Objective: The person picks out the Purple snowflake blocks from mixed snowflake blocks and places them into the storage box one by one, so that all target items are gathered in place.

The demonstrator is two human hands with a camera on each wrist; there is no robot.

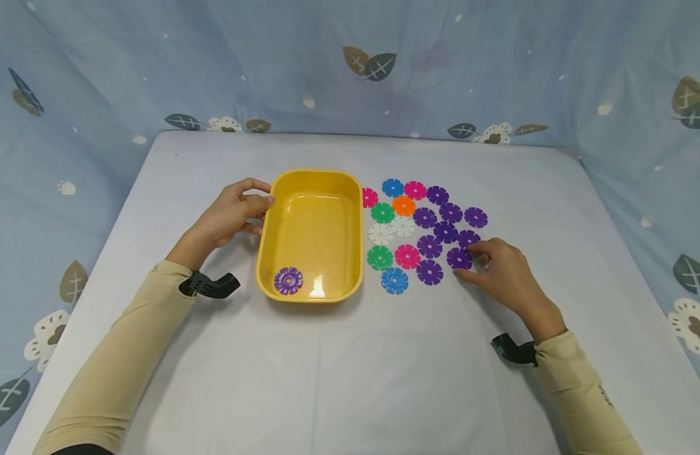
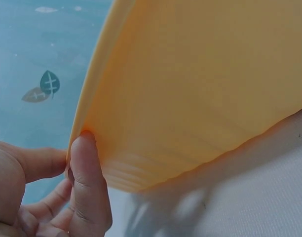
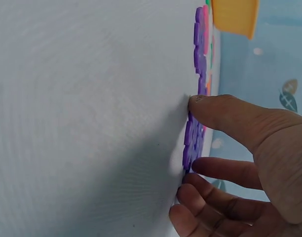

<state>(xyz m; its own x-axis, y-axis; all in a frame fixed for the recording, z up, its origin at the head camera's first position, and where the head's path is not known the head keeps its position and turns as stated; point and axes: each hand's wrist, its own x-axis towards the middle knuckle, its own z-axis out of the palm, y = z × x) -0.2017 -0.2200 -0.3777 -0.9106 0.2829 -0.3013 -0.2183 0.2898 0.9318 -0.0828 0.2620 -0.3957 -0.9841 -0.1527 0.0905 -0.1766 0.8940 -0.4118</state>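
A yellow plastic tray [image 1: 310, 239] stands on the table with a single purple flower-shaped disc [image 1: 288, 280] lying in its near left corner. My left hand [image 1: 230, 215] grips the tray's left rim; thumb and a finger pinch the tray wall [image 2: 200, 89] in the left wrist view. To the right of the tray, my right hand [image 1: 503, 275] is at the near right edge of a group of flat, notched flower discs. Its thumb and index finger span a purple disc [image 1: 458, 258] lying flat on the table, fingertips right at the disc's edge.
Between tray and right hand lie several more purple discs [image 1: 429, 272], with pink [image 1: 407, 256], green [image 1: 380, 258], blue [image 1: 394, 280], white [image 1: 380, 234] and orange [image 1: 404, 205] ones. A white cloth covers the table [image 1: 384, 379]; a blue patterned curtain [image 1: 304, 69] hangs behind.
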